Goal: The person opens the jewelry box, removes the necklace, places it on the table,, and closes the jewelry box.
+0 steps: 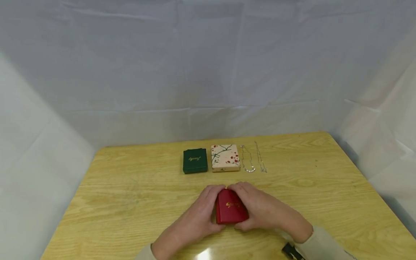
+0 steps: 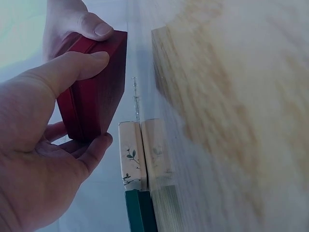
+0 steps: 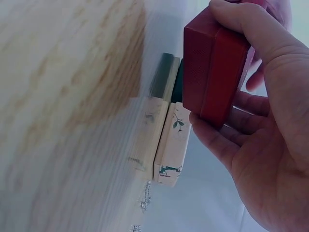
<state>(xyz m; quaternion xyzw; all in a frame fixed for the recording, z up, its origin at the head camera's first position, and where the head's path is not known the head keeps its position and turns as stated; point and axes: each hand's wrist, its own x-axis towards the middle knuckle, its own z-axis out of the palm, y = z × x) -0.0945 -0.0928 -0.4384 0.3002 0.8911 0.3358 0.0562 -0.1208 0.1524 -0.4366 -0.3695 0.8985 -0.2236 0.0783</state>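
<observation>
A small red jewelry box (image 1: pixel 231 211) with gold script on its lid is held between both hands near the front of the table. My left hand (image 1: pixel 202 209) grips its left side, thumb on the near edge and fingers round the far edge. On the opposite side my right hand (image 1: pixel 260 207) grips it the same way. Both wrist views show the red box (image 2: pixel 91 92) lifted a little above the tabletop, its lid seam closed. In the right wrist view, the right thumb and fingers curl round the box (image 3: pixel 212 67).
Behind the hands stand a dark green box (image 1: pixel 195 161) and a cream box with a floral branch print (image 1: pixel 225 158). To their right lie two silver chain necklaces (image 1: pixel 249 169) (image 1: pixel 260 159). A black strap (image 1: pixel 292 251) shows by the right sleeve. White sheets (image 1: pixel 208 72) surround the wooden table (image 1: pixel 130 195).
</observation>
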